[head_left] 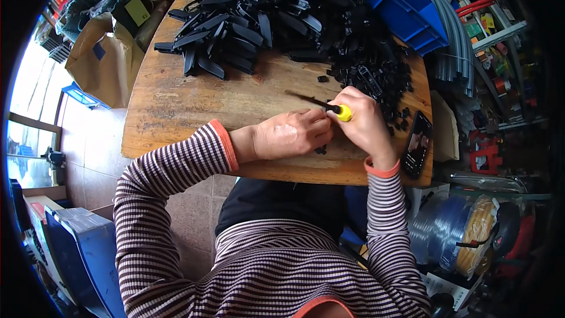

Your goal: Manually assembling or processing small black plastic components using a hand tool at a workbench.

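Near the front edge of the wooden table (176, 103), my two hands meet. My right hand (364, 121) is closed round a screwdriver (345, 113) with a yellow and black handle, its dark shaft pointing away to the left. My left hand (291, 134) has its fingers curled in against the right one. Whatever it grips is mostly hidden, though a small black piece (321, 149) shows below its fingers. Beyond my hands lies a large heap of long black plastic parts (235, 32). Smaller black pieces (368, 79) spread down its right side.
A phone (418, 144) with a lit screen lies at the table's right edge. Blue bins (406, 6) stand at the back right, beside grey hoses (450, 41). A brown paper bag (106, 62) is left of the table. Wrapped coils (471, 235) sit at the lower right.
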Demonstrator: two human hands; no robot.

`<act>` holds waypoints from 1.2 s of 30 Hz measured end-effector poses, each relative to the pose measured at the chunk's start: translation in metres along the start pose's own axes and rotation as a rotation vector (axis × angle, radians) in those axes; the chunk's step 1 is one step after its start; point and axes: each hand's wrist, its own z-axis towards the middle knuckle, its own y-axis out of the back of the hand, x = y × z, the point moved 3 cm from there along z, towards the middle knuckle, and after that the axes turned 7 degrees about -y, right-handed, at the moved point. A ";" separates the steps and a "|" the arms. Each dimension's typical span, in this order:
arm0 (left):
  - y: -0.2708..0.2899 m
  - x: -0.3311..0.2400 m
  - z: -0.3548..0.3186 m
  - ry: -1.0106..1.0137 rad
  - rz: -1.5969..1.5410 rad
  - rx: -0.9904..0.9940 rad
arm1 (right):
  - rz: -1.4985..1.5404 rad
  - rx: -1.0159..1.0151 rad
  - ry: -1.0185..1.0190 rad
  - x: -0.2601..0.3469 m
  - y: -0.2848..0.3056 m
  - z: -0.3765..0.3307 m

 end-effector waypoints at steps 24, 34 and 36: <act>0.027 0.024 -0.010 0.192 -0.174 0.097 | -0.214 -0.119 -0.192 -0.010 -0.023 0.048; 0.020 0.077 0.013 0.538 0.095 -0.145 | -0.152 -0.112 -0.276 -0.016 0.001 0.030; 0.014 0.080 0.023 0.514 0.126 -0.129 | -0.075 -0.162 -0.384 -0.020 0.015 0.018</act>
